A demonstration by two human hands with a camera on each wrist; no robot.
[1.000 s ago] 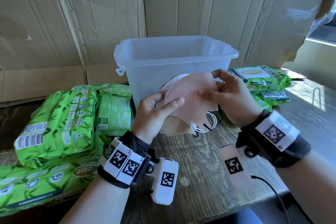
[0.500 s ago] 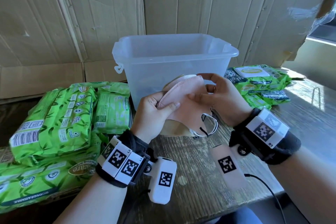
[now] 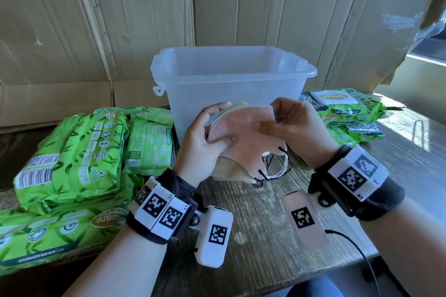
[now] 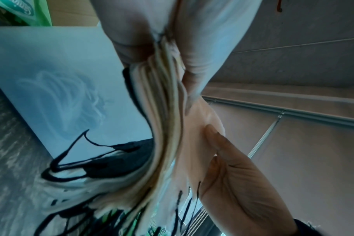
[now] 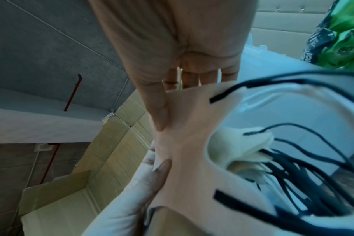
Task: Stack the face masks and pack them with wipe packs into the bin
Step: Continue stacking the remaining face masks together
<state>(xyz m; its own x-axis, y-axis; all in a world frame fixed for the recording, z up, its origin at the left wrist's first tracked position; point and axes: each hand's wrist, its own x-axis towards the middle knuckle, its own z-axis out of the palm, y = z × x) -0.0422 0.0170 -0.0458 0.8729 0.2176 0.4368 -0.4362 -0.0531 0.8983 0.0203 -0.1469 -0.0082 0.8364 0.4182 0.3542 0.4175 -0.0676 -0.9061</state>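
Note:
A stack of face masks point(image 3: 243, 144), pink on top and beige beneath, is held upright in front of the clear plastic bin point(image 3: 231, 72). My left hand point(image 3: 218, 125) grips the stack's left side, thumb on the pink face and fingers behind. From the right, my right hand point(image 3: 268, 118) pinches the top edge, its thumb lying across the pink mask point(image 5: 192, 143). Seen edge-on, the mask stack point(image 4: 168, 127) shows several layers. Black and white ear loops point(image 5: 293, 159) dangle below. Green wipe packs point(image 3: 72, 152) are piled at the left. More wipe packs point(image 3: 342, 108) lie right of the bin.
The bin stands at the back of a wooden table point(image 3: 253, 219), against cardboard sheets point(image 3: 96, 19). Nothing shows inside it from here. A black cable point(image 3: 350, 243) runs off the table's near right edge. Sunlight falls on the table's right end.
The pink mask, held up facing me a second ago, has been turned and pressed flat onto the stack in my left hand. My right thumb now lies across it.

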